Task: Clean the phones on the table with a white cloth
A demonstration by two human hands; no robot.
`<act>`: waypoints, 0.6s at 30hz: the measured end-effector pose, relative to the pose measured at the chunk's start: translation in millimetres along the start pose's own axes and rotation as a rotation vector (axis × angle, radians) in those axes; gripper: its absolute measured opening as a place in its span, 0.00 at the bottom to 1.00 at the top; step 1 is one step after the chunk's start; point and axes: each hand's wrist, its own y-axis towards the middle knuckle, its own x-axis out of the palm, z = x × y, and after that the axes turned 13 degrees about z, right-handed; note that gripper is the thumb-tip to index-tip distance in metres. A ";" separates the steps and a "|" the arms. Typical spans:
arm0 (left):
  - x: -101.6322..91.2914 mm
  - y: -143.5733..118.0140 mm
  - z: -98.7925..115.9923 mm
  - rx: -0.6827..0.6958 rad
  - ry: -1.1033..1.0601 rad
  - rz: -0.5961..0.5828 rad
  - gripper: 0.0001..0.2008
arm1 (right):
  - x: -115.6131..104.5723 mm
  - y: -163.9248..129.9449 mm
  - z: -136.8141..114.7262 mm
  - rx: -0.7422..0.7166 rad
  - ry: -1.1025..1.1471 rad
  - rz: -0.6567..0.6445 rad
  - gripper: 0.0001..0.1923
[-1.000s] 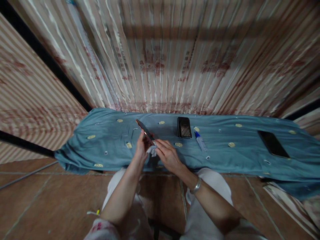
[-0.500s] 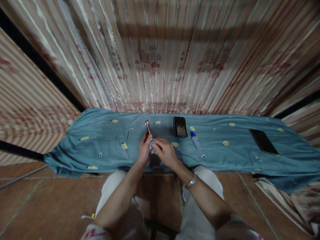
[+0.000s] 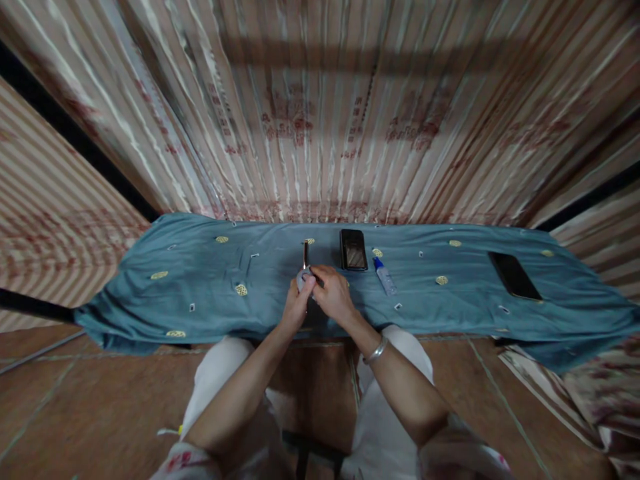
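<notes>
Over the cloth-covered bench, my left hand (image 3: 296,301) is closed round a slim phone (image 3: 305,253) turned nearly edge-on, its coppery edge pointing away from me. My right hand (image 3: 333,293) meets it from the other side, fingers bent and pressed on a small grey cloth (image 3: 301,277) bunched against the phone. Both thumbs sit close together, and the fingers hide most of the phone's lower part. Just beyond my right hand lies a black boxy device (image 3: 353,250) with a dark window. Beside it rests a small clear bottle (image 3: 385,278) with a blue cap.
A blue patterned cloth (image 3: 200,287) covers the long, narrow bench. A black phone (image 3: 514,275) lies flat toward its right end. Striped curtains (image 3: 310,167) hang behind and at the sides, with dark poles (image 3: 95,140) along them. My knees are against the near edge.
The phone has turned from a leftward slant to nearly straight ahead and is more edge-on. My hands have drawn closer together around the grey cloth. The whole view has shifted slightly.
</notes>
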 end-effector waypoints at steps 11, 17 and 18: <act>3.2 -17.8 10.9 0.106 0.163 -0.125 0.21 | -15.8 15.8 16.2 0.148 -0.064 0.091 0.12; 3.2 -28.3 20.5 0.023 0.205 -0.127 0.22 | -29.0 27.0 30.5 0.195 -0.058 0.222 0.13; 4.0 -30.3 21.5 0.004 0.190 -0.142 0.22 | -30.7 28.8 33.6 0.204 -0.051 0.240 0.13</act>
